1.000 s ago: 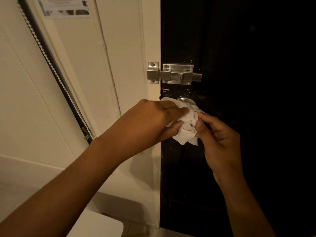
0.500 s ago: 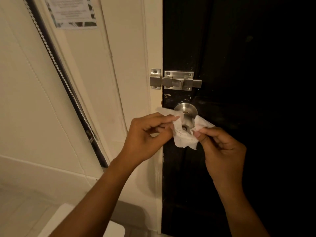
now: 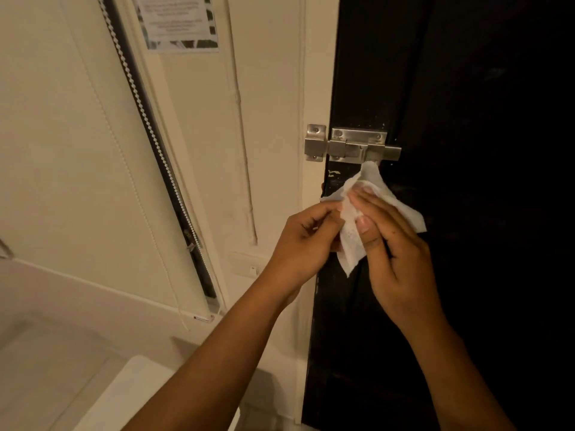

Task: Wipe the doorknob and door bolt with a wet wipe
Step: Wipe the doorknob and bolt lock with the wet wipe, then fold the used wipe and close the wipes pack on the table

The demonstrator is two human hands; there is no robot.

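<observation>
A white wet wipe (image 3: 376,194) is spread between both hands in front of the dark door (image 3: 466,119). My left hand (image 3: 306,241) pinches its left edge. My right hand (image 3: 398,250) grips it from the right, thumb pressed on the wipe. The wipe and hands hide the doorknob. The steel door bolt (image 3: 353,147) sits just above the wipe's top corner, slid across into its keeper on the cream door frame (image 3: 314,88).
A cream wall (image 3: 77,150) lies to the left with a roller blind's bead chain (image 3: 140,98) running down it. A paper notice (image 3: 179,21) is stuck high on the wall. A wall switch (image 3: 249,264) sits beside my left wrist. A white surface (image 3: 124,396) is at the bottom.
Both hands have lifted the wipe up over the knob, which showed half a second ago and is now covered. The wipe's top corner has reached just under the bolt.
</observation>
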